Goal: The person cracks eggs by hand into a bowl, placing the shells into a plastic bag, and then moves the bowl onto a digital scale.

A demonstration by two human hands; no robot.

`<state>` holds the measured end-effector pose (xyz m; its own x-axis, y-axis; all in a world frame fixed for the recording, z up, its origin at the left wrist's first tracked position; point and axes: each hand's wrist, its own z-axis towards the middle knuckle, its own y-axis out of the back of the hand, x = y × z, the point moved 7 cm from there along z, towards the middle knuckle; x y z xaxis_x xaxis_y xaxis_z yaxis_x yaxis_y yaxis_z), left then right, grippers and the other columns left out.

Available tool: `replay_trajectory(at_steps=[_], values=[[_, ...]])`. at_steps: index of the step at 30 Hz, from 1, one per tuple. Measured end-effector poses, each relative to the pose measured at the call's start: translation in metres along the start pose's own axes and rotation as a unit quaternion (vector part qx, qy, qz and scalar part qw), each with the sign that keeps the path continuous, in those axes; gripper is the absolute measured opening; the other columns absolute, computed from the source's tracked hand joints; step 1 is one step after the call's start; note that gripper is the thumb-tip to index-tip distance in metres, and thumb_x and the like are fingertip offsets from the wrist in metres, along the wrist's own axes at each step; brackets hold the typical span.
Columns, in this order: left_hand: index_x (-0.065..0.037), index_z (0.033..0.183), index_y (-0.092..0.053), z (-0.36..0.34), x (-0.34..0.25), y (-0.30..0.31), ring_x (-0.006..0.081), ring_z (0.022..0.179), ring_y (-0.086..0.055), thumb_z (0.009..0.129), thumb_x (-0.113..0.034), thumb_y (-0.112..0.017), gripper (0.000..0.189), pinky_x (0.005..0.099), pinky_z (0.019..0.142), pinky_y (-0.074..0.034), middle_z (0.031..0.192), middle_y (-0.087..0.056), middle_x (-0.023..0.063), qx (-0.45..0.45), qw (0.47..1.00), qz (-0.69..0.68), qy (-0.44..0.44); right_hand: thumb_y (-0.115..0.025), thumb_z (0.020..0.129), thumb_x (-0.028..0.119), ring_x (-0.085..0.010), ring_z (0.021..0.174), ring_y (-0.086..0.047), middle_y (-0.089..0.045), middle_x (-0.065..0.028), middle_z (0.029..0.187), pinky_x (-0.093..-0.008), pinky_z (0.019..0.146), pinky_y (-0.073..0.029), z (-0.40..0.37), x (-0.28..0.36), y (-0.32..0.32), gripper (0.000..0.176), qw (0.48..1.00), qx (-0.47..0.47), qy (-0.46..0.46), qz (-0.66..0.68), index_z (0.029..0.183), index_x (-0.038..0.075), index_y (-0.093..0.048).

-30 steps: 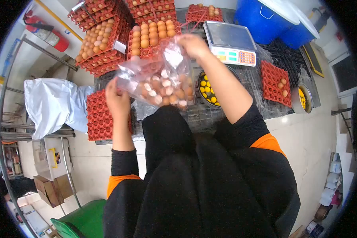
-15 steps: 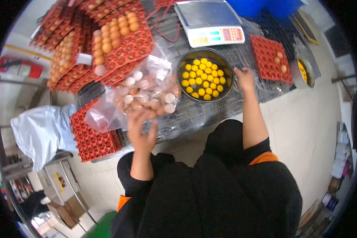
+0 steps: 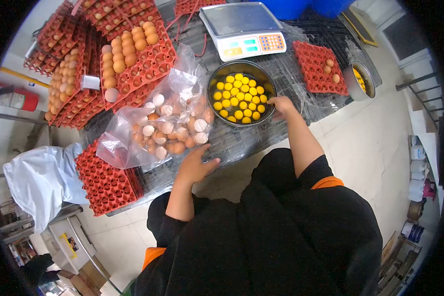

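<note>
Eggshells (image 3: 175, 130), pale and brown and broken into cupped halves, are heaped inside a clear, crinkled plastic bag (image 3: 118, 143). The bag is slumped on the table (image 3: 241, 140), whose wire-mesh top is covered with glossy film. Just to the bag's right a round, dark metal bowl (image 3: 241, 64) is set, filled with a single layer of bright yellow yolks (image 3: 239, 93). Moulded red egg trays (image 3: 108, 180), dimpled in rows, are stacked at the bag's left, and a flat-topped scale (image 3: 241, 24) is placed behind the bowl.

The left hand (image 3: 197, 165) is laid palm down at the table's near edge, released and holding nothing. Its fingers are spread toward the bag's lower edge, and the forearm is angled up from a black sleeve. The right hand (image 3: 281, 105) is extended on a bare forearm to the bowl's right rim, with the fingers curled against it. Whether the rim is actually gripped cannot be told.
</note>
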<state>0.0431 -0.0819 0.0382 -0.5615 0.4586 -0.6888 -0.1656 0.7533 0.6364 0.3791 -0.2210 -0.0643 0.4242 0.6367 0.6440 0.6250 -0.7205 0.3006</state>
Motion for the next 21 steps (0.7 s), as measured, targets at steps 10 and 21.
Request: replay_trajectory(at_steps=[10,21], values=[[-0.012,0.126,-0.046,0.051,0.048,-0.111,0.0354,0.125,-0.031,0.072,-0.049,-0.064,0.068,0.0509,0.1,-0.027,0.136,-0.035,0.0173,0.018,0.989,0.145,0.011,-0.055,0.062,0.002,-0.0268,0.064,-0.054,-0.052,-0.0101,0.078,-0.044,0.05,-0.046,-0.001,0.002,0.002,0.029,0.987,-0.041,0.061,0.143,0.091,0.003,-0.051],[-0.023,0.137,-0.031,0.066,0.056,-0.12,0.0287,0.132,-0.02,0.072,-0.07,-0.046,0.082,0.0615,0.103,-0.008,0.146,-0.018,0.0066,-0.024,0.977,0.212,0.005,-0.052,0.065,0.003,-0.0264,0.065,-0.059,-0.058,-0.0098,0.078,-0.044,0.05,-0.051,-0.022,0.098,0.057,0.017,0.939,-0.035,0.079,0.332,0.082,0.002,-0.055]])
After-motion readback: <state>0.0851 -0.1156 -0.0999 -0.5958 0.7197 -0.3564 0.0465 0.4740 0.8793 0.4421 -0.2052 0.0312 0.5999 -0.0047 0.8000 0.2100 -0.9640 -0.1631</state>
